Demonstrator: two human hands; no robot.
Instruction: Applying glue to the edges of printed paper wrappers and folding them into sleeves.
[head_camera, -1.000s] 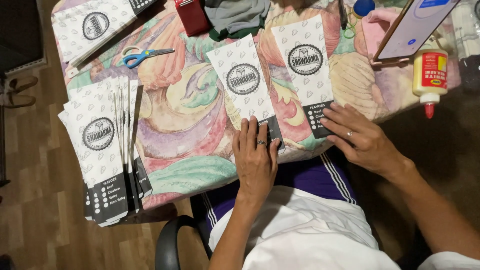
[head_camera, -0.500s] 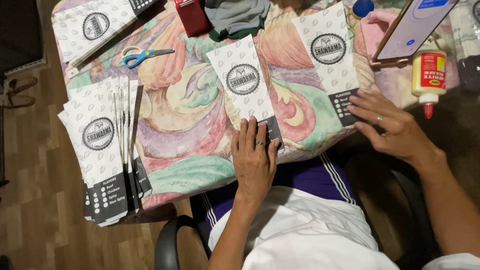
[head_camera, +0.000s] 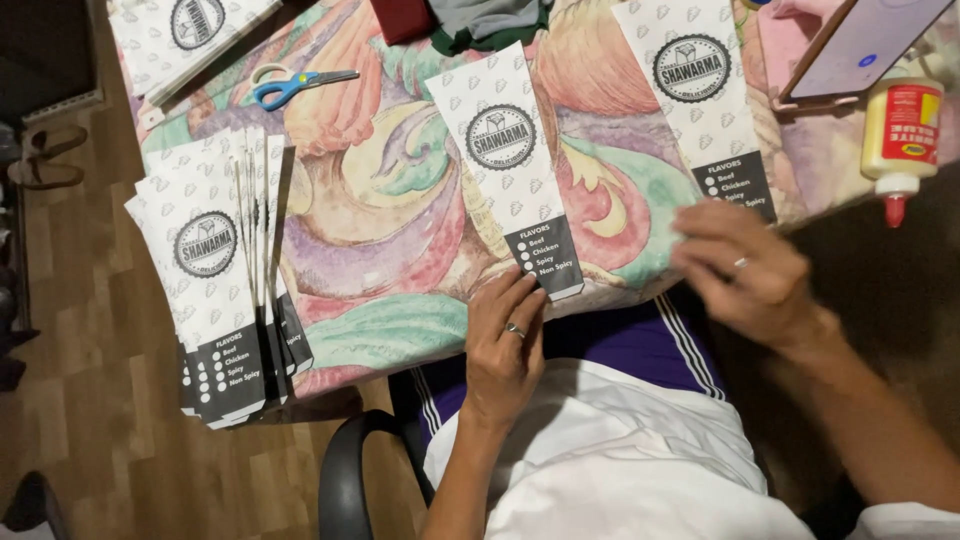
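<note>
Stack of printed paper bags (head_camera: 222, 290) overhangs the bench (head_camera: 390, 220) edge, well left of the centre bag (head_camera: 506, 170). Left hand (head_camera: 505, 345) lies flat, fingers together, touching that bag's lower end. Right hand (head_camera: 745, 270), right of it, fingers loosely curled and blurred, touches another bag (head_camera: 700, 100).

The table (head_camera: 400, 215) is covered with a cloth of pastel swirls. Directly on it lie two separate white paper bags (head_camera: 505, 165) (head_camera: 700, 95), a stack of the same bags (head_camera: 215, 290) hanging over the left edge, blue scissors (head_camera: 290, 88), a glue bottle (head_camera: 898, 130) (red nozzle down), and a phone (head_camera: 860, 45)
</note>
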